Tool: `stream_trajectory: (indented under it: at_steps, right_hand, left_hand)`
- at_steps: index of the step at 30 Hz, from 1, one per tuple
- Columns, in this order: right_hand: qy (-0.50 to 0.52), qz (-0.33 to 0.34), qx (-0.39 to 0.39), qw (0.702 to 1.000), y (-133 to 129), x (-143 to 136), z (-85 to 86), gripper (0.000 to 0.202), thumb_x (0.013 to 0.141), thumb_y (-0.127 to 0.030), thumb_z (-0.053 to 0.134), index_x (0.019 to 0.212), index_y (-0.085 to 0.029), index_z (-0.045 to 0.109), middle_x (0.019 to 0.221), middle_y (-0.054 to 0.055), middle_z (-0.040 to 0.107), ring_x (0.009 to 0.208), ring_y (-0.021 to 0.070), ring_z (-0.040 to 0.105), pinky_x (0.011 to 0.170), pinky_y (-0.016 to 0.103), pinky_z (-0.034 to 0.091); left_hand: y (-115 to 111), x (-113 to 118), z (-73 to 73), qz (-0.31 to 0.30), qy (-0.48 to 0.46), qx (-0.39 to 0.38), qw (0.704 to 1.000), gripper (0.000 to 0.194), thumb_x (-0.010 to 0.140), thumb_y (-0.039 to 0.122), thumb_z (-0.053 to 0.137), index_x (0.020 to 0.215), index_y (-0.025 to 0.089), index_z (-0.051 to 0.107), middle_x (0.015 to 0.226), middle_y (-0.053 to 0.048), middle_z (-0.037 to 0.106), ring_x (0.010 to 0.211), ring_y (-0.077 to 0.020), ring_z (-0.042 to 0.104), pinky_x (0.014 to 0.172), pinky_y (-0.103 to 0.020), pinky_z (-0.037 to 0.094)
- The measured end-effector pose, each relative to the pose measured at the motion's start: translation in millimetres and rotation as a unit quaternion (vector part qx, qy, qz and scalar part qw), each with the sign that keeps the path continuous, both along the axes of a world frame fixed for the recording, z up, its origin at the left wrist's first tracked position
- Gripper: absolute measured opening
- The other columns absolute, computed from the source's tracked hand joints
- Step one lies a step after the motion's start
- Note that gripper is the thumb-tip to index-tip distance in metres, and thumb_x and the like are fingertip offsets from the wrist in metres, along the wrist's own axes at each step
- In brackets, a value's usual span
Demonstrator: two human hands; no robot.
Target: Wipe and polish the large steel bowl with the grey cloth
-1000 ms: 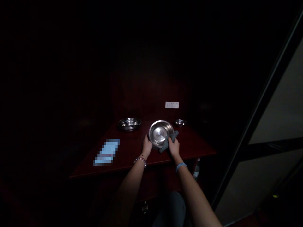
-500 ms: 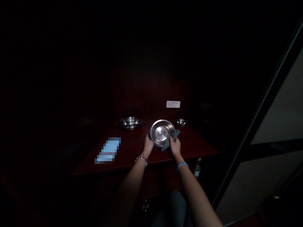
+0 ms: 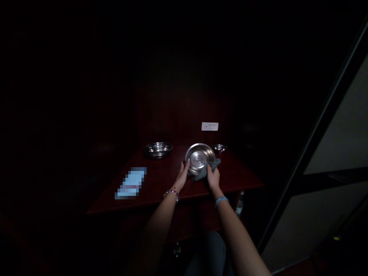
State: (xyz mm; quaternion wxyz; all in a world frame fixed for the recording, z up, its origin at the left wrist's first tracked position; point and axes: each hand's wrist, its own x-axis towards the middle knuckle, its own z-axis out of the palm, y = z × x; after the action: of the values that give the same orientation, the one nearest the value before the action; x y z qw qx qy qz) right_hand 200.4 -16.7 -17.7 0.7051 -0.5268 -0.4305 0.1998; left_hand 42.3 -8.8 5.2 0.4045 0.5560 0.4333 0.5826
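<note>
A round stainless steel bowl (image 3: pixel 198 158) is held up over the desk, tilted so its shiny inside faces me. My left hand (image 3: pixel 182 177) grips its lower left side, thumb over the rim and fingers behind. At the lower right, my right hand (image 3: pixel 213 177) pinches a grey-green cloth (image 3: pixel 202 173) against the bowl's rim. The cloth is folded over the edge, with a corner sticking out to the right. The fingers of the right hand are partly hidden by cloth and bowl.
On the dark red desk (image 3: pixel 161 184), stacked steel bowls (image 3: pixel 158 149) stand back left and a small steel bowl (image 3: pixel 220 148) back right. A blurred-out blue rectangle (image 3: pixel 132 183) lies front left. A socket panel (image 3: pixel 209 126) is on the wall; a bottle (image 3: pixel 239 204) stands below the desk.
The bowl has shifted slightly right and up and turned a little. My left thumb has come over the rim onto the bowl's inner side. The right hand keeps the cloth at the rim.
</note>
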Motion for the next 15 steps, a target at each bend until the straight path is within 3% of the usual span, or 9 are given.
stream_trajectory:
  at_steps: [4,6,11,15]
  right_hand:
    - [-0.011,0.015,-0.004,1.0,-1,0,0.9,0.037,0.085,-0.046,0.06,0.095,-0.013,0.073,0.098,0.015,0.078,0.09,0.0271,0.073,0.081,0.032,0.053]
    - [-0.013,0.02,-0.006,1.0,-1,0,1.2,0.036,0.085,-0.045,0.06,0.095,-0.013,0.073,0.099,0.016,0.078,0.091,0.0269,0.073,0.081,0.032,0.053]
    - [-0.019,0.038,-0.003,0.999,-2,-2,1.6,0.033,0.084,-0.044,0.062,0.096,-0.015,0.074,0.101,0.015,0.078,0.092,0.0263,0.073,0.083,0.032,0.054]
    - [-0.02,0.043,-0.002,0.999,-2,-2,2.1,0.034,0.083,-0.044,0.063,0.096,-0.015,0.074,0.1,0.014,0.079,0.092,0.0258,0.073,0.084,0.032,0.054]
  left_hand:
    - [2,7,-3.1,-0.091,0.037,0.058,0.993,0.066,0.085,0.047,0.064,0.141,0.014,0.055,0.147,-0.015,0.056,0.138,-0.0296,0.051,0.119,-0.035,0.035]
    - [6,9,-7.6,-0.1,0.047,0.067,0.992,0.06,0.08,0.04,0.069,0.134,0.015,0.061,0.142,-0.015,0.061,0.136,-0.0313,0.053,0.119,-0.036,0.036]
    - [15,7,-14.3,-0.036,0.0,0.036,0.999,0.046,0.081,0.021,0.062,0.126,0.01,0.065,0.131,-0.019,0.067,0.132,-0.032,0.057,0.119,-0.045,0.035]
    - [17,4,-13.7,0.008,-0.04,0.018,0.999,0.035,0.082,0.019,0.062,0.115,0.008,0.068,0.124,-0.021,0.07,0.121,-0.0317,0.064,0.113,-0.047,0.041]
